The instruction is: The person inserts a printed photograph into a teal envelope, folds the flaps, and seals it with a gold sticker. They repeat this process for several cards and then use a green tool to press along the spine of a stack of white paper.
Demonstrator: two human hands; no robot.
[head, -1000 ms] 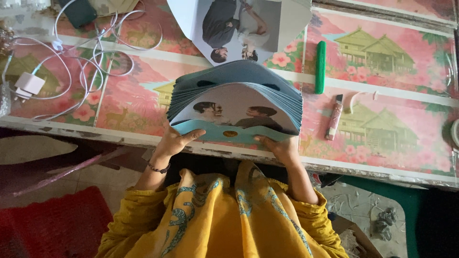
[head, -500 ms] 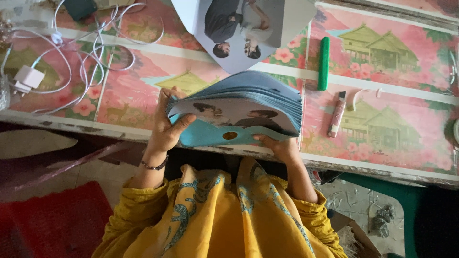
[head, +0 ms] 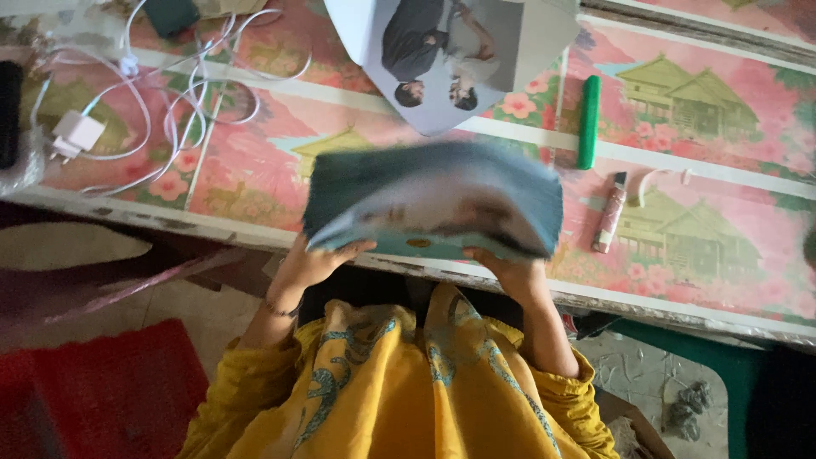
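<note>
A thick stack of blue-edged printed cards (head: 433, 200), blurred by motion, rests at the near edge of a table with a pink patterned cloth (head: 255, 161). My left hand (head: 310, 263) grips the stack's lower left corner from below. My right hand (head: 510, 272) holds its lower right side. The top card shows a picture of two people. My yellow patterned sleeves fill the bottom of the view.
A single large photo sheet (head: 450, 59) lies on the table beyond the stack. A green pen (head: 588, 121) and a small pink tube (head: 610, 214) lie to the right. White charger and tangled cables (head: 127, 93) lie at the left. Red mat (head: 102, 391) on the floor.
My left hand slid from the stack's left side down under its lower left corner. The stack shifted and is now blurred.
</note>
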